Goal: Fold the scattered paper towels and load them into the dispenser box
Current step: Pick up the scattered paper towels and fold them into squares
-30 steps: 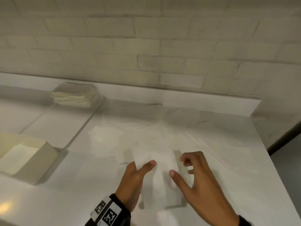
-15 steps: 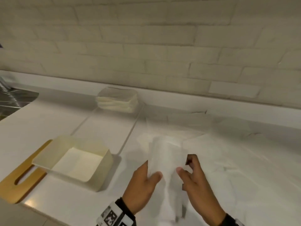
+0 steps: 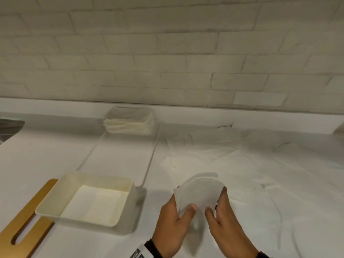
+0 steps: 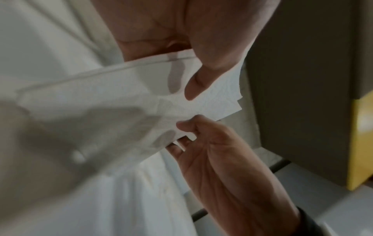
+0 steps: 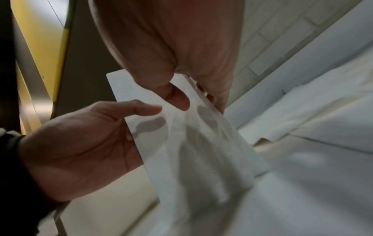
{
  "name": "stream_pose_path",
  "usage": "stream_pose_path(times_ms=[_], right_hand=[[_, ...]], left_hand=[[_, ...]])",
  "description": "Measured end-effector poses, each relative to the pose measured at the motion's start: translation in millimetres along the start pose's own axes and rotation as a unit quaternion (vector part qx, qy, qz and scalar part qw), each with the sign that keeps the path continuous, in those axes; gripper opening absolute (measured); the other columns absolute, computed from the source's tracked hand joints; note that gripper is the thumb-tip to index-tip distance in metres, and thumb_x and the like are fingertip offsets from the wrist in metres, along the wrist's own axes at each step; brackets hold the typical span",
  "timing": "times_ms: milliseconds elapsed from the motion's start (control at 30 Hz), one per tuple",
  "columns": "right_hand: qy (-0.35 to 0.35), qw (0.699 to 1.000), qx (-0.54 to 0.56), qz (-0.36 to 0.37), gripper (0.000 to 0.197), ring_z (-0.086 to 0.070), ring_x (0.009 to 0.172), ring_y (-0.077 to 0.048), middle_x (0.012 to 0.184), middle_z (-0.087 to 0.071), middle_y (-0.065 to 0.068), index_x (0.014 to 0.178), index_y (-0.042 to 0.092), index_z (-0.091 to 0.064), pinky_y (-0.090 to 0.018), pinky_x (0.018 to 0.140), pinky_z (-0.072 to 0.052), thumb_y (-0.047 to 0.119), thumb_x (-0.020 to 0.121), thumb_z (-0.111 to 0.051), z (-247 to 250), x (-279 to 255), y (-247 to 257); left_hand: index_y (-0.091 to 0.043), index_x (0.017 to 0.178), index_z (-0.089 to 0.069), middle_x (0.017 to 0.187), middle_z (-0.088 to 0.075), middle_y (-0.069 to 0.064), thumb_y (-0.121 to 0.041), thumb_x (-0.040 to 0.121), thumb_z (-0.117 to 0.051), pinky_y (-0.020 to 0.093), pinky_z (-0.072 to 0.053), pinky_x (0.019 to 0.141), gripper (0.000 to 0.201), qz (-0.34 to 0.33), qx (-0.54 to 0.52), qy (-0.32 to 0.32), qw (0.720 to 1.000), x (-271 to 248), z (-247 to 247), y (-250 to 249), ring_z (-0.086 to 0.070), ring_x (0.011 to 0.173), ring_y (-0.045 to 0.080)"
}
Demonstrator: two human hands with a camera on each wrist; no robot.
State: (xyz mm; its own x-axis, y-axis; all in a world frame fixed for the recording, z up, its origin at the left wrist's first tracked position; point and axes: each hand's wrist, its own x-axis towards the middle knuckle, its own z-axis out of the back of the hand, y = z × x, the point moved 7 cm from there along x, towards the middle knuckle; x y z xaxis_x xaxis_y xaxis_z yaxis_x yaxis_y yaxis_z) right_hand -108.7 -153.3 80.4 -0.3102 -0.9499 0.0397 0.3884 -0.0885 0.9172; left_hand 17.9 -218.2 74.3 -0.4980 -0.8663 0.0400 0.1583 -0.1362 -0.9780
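I hold a folded white paper towel (image 3: 200, 190) upright above the counter, bowed between both hands. My left hand (image 3: 187, 209) pinches its lower left part, thumb in front and fingers behind. My right hand (image 3: 211, 211) pinches the lower right part the same way. In the left wrist view the paper towel (image 4: 105, 108) runs between my left thumb (image 4: 198, 86) and the right hand (image 4: 214, 143). In the right wrist view the paper towel (image 5: 193, 143) hangs from my right thumb (image 5: 175, 95). The open cream dispenser box (image 3: 128, 203), with a white sheet inside, stands to the left of my hands.
A wooden board with a slot (image 3: 24, 222) lies under the box's left end. A stack of folded towels (image 3: 130, 121) sits against the back ledge. Several loose towels (image 3: 251, 157) are spread over the counter's right half. A sink edge (image 3: 9, 125) shows far left.
Both hands lifted the towel off the counter, and both now pinch it upright. The head view swung left, bringing the box fully into sight close to my hands.
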Motion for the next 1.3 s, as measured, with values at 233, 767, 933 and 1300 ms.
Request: stream_pose_path(times_ms=[233,767,933,1300], right_hand=[[-0.013,0.999,0.007,-0.029,0.051,-0.053,0.114,0.004,0.123,-0.054,0.013,0.120,0.042,-0.031,-0.005,0.091,-0.040,-0.002,0.095,-0.043,-6.3,3.2,-10.2],[0.070,0.995,-0.034,-0.061,0.041,-0.053,0.089,0.015,0.103,-0.046,0.030,0.110,0.040,-0.021,0.001,0.077,-0.040,0.007,0.101,-0.043,-7.8,4.8,-8.1],[0.152,0.981,-0.105,0.055,0.027,-0.064,0.085,-0.011,0.096,-0.066,0.006,0.109,0.044,-0.034,-0.039,0.080,-0.052,0.020,0.100,-0.042,-19.7,13.7,53.7],[0.200,0.942,-0.193,0.190,0.023,-0.060,0.093,-0.017,0.114,-0.059,0.008,0.118,0.037,-0.034,-0.039,0.080,-0.053,0.023,0.102,-0.041,-159.9,86.5,141.3]], left_hand=[[-0.027,0.125,-0.066,0.115,-0.074,-0.019,-0.009,0.098,-0.059,0.014,-0.050,0.091,0.033,0.014,-0.018,0.014,1.000,3.2,-15.8,-1.0,-0.066,0.110,-0.001],[-0.019,0.101,-0.076,0.095,-0.080,-0.007,-0.009,0.092,-0.068,0.017,-0.055,0.074,0.016,0.089,-0.083,-0.051,0.991,2.6,-9.8,0.6,-0.074,0.090,0.009],[-0.014,0.107,-0.075,0.101,-0.079,-0.001,-0.008,0.085,-0.075,0.023,-0.057,0.075,0.023,0.035,-0.140,-0.160,0.977,-2.8,73.6,-55.9,-0.075,0.095,0.016],[-0.019,0.101,-0.074,0.090,-0.079,-0.002,-0.025,0.077,-0.081,0.033,-0.060,0.078,0.026,0.087,0.148,-0.285,0.943,-36.1,315.5,-27.3,-0.075,0.087,0.018]])
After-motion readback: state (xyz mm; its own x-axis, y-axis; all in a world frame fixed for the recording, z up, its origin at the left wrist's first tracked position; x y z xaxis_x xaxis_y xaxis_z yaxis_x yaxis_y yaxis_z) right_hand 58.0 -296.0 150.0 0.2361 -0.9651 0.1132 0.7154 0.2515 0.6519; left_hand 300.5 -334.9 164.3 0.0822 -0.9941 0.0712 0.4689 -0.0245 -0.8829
